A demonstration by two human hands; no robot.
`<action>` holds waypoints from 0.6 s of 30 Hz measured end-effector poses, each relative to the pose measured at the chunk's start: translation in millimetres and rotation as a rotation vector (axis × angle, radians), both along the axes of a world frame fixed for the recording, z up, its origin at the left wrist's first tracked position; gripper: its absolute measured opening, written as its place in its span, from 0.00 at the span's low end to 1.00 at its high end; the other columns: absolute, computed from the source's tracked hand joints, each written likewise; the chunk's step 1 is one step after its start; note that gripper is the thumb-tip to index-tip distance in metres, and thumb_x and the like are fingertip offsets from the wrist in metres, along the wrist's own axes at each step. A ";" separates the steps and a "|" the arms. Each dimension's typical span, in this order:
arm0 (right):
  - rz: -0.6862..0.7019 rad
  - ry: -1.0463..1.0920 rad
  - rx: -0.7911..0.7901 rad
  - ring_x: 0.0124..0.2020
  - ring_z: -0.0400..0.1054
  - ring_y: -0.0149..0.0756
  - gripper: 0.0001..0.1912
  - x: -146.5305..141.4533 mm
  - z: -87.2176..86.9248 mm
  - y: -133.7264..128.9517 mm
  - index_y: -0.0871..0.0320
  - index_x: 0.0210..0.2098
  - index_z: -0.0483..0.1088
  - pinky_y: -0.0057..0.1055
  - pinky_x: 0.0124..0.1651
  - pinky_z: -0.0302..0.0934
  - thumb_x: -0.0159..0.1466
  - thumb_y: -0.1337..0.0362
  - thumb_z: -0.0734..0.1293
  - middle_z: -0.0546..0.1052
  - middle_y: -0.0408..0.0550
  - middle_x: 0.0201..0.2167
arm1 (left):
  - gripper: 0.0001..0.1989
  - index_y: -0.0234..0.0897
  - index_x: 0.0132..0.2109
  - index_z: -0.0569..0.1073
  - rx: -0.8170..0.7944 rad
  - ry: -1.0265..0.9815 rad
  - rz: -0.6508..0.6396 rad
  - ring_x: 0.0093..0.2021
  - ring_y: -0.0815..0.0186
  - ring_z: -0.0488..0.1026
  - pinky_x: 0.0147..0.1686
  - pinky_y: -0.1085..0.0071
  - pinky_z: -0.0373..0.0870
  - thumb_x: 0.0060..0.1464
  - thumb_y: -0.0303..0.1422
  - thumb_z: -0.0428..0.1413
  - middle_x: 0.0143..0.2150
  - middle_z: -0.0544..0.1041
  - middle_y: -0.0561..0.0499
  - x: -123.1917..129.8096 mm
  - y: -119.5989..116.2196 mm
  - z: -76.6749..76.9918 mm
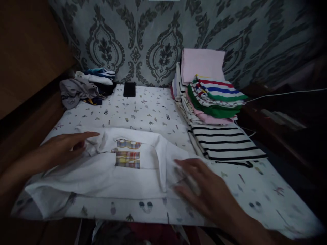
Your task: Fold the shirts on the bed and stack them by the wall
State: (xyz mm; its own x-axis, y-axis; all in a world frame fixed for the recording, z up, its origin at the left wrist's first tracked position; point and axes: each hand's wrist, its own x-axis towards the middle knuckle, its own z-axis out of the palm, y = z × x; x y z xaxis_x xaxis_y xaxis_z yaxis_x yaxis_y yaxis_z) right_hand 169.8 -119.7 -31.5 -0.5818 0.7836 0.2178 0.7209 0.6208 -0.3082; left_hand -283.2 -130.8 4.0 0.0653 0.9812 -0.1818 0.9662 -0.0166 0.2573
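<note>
A white garment (102, 173) with plaid patches lies partly folded near the front edge of the table. At its left end, my left hand (67, 148) rests by the bunched cloth, the index finger stretched out and the other fingers curled; whether it pinches any cloth is hidden. Over the right end of the garment is my right hand (196, 183), blurred by motion, with its fingers spread apart and nothing visibly gripped.
Folded clothes (214, 98) are stacked at the back right, with a black-and-white striped garment (227, 143) in front. A loose heap of clothes (81, 90) sits at the back left, beside a small black object (129, 90). A patterned wall stands behind the table (143, 109).
</note>
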 end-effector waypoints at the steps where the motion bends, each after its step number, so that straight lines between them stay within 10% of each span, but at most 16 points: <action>1: 0.078 -0.030 -0.022 0.42 0.74 0.44 0.22 -15.7 -1.2 1.3 0.54 0.58 0.69 0.37 0.39 0.71 0.66 0.57 0.65 0.76 0.56 0.47 | 0.25 0.52 0.63 0.70 -0.014 0.064 -0.035 0.38 0.58 0.76 0.36 0.70 0.66 0.60 0.40 0.48 0.44 0.81 0.51 7.8 8.4 -3.3; 5: 0.057 -0.115 -0.122 0.33 0.72 0.40 0.13 -42.3 -10.7 18.0 0.56 0.39 0.73 0.33 0.32 0.66 0.66 0.69 0.56 0.76 0.50 0.33 | 0.18 0.43 0.49 0.77 -0.019 0.095 -0.091 0.36 0.57 0.76 0.35 0.69 0.64 0.61 0.39 0.46 0.35 0.81 0.49 14.1 29.7 -9.8; 10: -0.021 0.086 -0.352 0.23 0.66 0.33 0.10 -35.1 7.5 49.3 0.55 0.38 0.68 0.28 0.27 0.58 0.69 0.62 0.56 0.71 0.41 0.23 | 0.15 0.41 0.39 0.66 -0.028 -0.523 0.105 0.16 0.69 0.64 0.18 0.77 0.57 0.52 0.47 0.55 0.16 0.71 0.60 -13.4 61.7 12.7; 14: 0.228 -0.070 -0.392 0.28 0.70 0.35 0.13 -52.6 18.7 47.6 0.56 0.48 0.68 0.29 0.32 0.58 0.67 0.57 0.63 0.77 0.45 0.31 | 0.18 0.41 0.36 0.62 0.040 -0.704 0.245 0.12 0.71 0.62 0.11 0.80 0.51 0.45 0.44 0.61 0.13 0.71 0.58 -18.5 88.6 26.2; 18: 0.269 -0.245 -0.402 0.26 0.68 0.34 0.10 -62.6 15.3 48.1 0.56 0.30 0.68 0.28 0.29 0.52 0.67 0.63 0.60 0.75 0.45 0.26 | 0.18 0.41 0.35 0.61 0.023 -0.841 0.357 0.11 0.70 0.65 0.09 0.82 0.53 0.45 0.40 0.62 0.13 0.70 0.59 -14.4 100.8 23.4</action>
State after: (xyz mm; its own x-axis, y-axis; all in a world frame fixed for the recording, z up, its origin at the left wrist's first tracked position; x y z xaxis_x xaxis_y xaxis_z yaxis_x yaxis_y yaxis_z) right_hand 107.2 -71.5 -16.2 -0.7697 0.5933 -0.2358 0.6331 0.6614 -0.4021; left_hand -297.7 -30.0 27.3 -0.1407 0.9712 -0.1921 0.4087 0.2337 0.8822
